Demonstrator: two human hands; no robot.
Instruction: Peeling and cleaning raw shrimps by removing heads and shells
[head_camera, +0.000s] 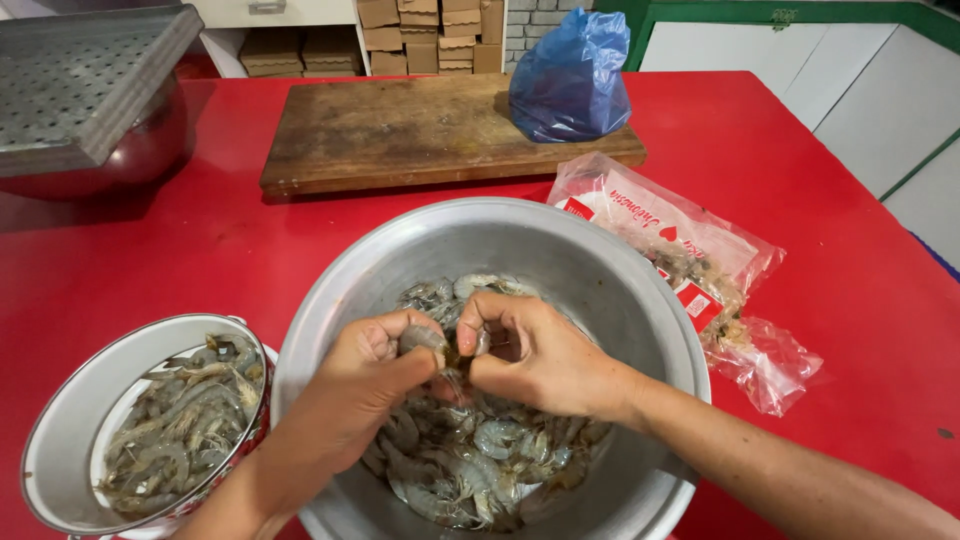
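Around the big metal bowl (640, 300), bare red worktop (180, 260) lies open behind it, up to the wooden board (420, 130). To its left the smaller pot (60, 430) sits just beside the rim, closing that side. To its right a clear plastic bag (690, 260) lies close. Both hands (460, 365) fill the space above the bowl's middle.

The shrimp (440, 345) in the grip is mostly hidden by the fingers (480, 325); only a small bit peeks out between both hands; the big pot (600, 280) under the grip is cut off at the bottom edge; left of the grip, the small bowl (70, 420) is cut off too; both arms run out of the picture.
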